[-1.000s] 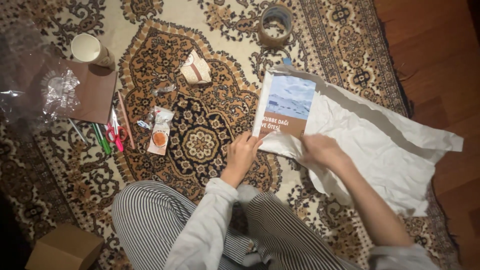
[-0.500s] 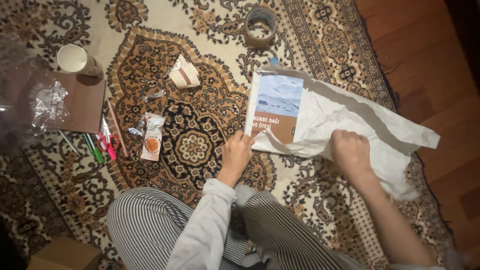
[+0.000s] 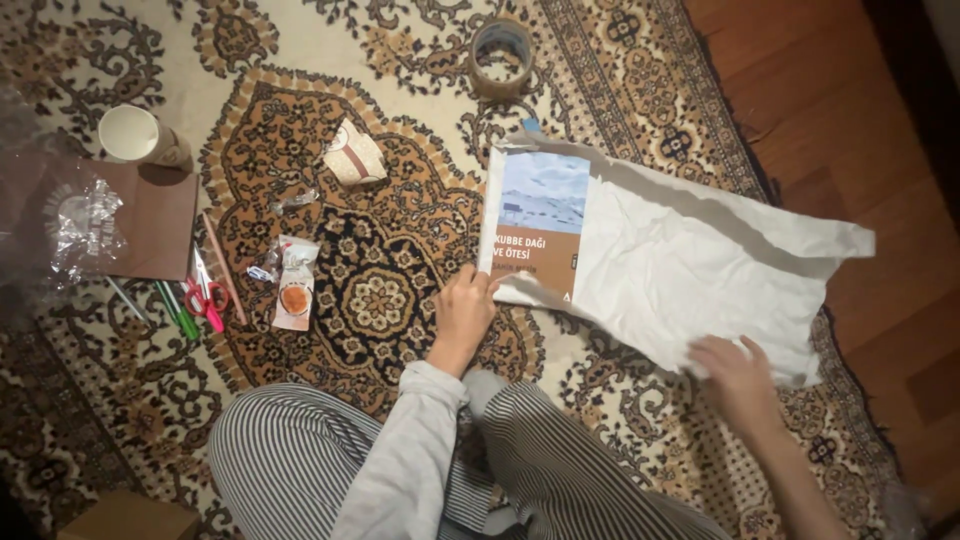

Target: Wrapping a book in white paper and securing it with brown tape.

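The book (image 3: 537, 232) lies mid-rug on crinkled white wrapping paper (image 3: 700, 270), stiff against soft. Left hand (image 3: 462, 315) presses its near-left corner, fingers curled; right hand (image 3: 735, 372), fingers spread, flattens the paper's near edge.

In the middle of the frame a paperback book with a snowy blue-and-brown cover (image 3: 535, 228) lies on a large crumpled sheet of white paper (image 3: 690, 275) spread over a patterned beige-and-brown carpet (image 3: 380, 120). The left hand (image 3: 462, 312) rests its fingertips against the book's lower left corner. The right hand (image 3: 735, 378), at lower right, lies flat and open on the paper's lower edge. A roll of clear tape (image 3: 500, 55) sits at the top centre. Red-handled scissors (image 3: 205, 295) lie at the left.
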